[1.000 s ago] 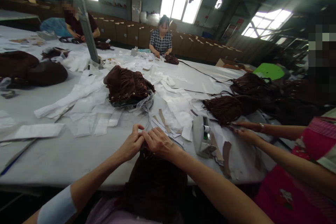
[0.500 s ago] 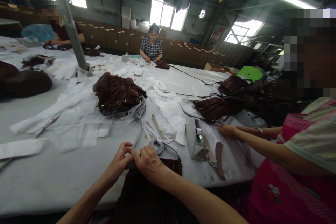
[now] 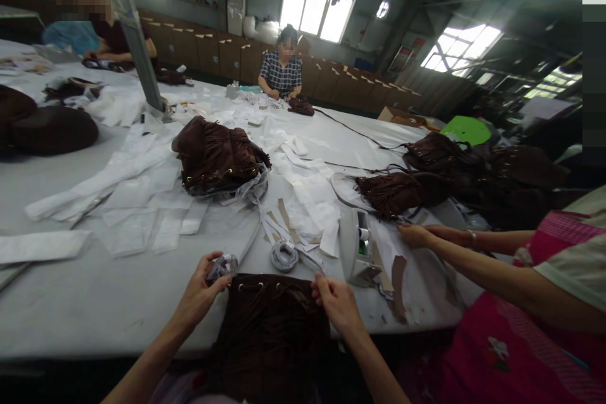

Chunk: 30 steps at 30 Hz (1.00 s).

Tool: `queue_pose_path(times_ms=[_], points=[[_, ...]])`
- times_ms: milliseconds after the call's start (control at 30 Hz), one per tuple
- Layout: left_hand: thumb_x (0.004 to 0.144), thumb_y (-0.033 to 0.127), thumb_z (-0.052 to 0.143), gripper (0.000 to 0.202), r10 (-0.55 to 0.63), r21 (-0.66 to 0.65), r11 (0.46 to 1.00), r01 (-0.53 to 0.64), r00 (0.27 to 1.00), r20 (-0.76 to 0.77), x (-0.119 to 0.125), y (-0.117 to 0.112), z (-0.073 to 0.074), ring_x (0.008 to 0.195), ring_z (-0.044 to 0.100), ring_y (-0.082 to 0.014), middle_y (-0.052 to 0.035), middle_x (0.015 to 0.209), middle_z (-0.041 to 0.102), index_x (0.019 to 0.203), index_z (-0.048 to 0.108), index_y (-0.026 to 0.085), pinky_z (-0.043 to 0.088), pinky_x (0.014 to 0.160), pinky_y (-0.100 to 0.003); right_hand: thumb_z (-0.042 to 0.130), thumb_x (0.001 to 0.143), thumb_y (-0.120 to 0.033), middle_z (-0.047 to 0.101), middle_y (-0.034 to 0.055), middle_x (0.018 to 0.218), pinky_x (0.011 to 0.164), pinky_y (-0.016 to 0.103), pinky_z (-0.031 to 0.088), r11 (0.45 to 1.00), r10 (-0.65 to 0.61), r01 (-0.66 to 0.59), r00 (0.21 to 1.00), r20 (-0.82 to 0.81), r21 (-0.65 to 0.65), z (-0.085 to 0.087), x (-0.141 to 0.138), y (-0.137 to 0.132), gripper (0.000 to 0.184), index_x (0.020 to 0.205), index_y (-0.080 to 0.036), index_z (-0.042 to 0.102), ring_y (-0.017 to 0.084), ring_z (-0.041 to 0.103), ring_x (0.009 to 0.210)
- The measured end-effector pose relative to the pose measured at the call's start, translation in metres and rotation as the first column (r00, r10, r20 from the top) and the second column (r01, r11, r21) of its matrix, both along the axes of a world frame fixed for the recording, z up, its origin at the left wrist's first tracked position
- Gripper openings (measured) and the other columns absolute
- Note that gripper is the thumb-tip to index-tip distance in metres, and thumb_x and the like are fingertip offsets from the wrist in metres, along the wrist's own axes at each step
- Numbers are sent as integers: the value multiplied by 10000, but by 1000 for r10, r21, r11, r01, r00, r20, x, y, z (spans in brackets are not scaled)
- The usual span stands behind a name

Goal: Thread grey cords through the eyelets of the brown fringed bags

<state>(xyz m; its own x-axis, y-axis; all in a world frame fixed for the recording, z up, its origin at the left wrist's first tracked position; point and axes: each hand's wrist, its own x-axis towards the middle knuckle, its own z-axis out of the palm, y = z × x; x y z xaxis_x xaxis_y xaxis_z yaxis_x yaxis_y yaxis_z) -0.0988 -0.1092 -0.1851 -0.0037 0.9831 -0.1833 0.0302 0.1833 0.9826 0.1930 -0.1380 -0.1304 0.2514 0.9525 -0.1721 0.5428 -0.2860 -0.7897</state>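
Observation:
A dark brown fringed bag (image 3: 272,322) with small metal eyelets along its top edge hangs over the near table edge in front of me. At its upper left corner, my left hand (image 3: 201,290) is closed round a crumpled wad of greyish clear plastic (image 3: 223,267). The fingers of my right hand (image 3: 337,303) pinch the bag's upper right corner, by the end of a thin grey strip. Just beyond the bag's top edge lies a coil of grey strip (image 3: 284,256). The bag's lower part is in shadow.
A white tape dispenser (image 3: 353,246) stands right of the coil. Another fringed bag (image 3: 220,154) lies among white paper sheets (image 3: 127,227). At right, a co-worker's hands (image 3: 419,235) are by more brown bags (image 3: 391,192). A metal post (image 3: 137,38) rises at left.
My hands were together at the bag's top edge and have moved apart, the left out with the plastic wad, the right to the right corner. More of the bag shows, and the view has shifted.

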Motion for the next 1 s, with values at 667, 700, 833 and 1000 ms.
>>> queue_pose_path(times_ms=[667,700,833,1000], points=[[739,468,618,324,-508,-191,826,530,847,155,98,-28,7,465,515,-137,18,520,543,753,624,145,381,448,-221,526,876,-433,629,5,599,548,244,374,927,374,-374,926,40,-12,-30,-42,-68,326,666,-211,639,161,577,554],[743,448,620,299,-502,-174,836,520,854,138,99,-28,5,471,509,-133,17,526,541,720,609,150,386,461,-222,529,874,-442,608,2,562,528,248,369,941,339,-338,937,83,-34,-28,-33,-71,334,660,-214,648,163,563,523],[794,384,586,244,-523,-47,851,524,852,37,89,-35,3,461,476,-111,19,571,541,671,528,181,362,440,-206,481,908,-409,675,77,811,678,321,478,982,55,-105,954,294,159,-24,-7,-64,323,1074,-193,655,226,626,724],[880,406,449,219,-598,-119,790,601,799,62,83,-40,2,372,458,-89,42,559,548,895,474,188,327,367,-177,484,884,-188,491,162,1311,908,490,452,819,194,-468,769,610,330,-46,-26,-32,383,1255,-235,566,314,486,1165]])
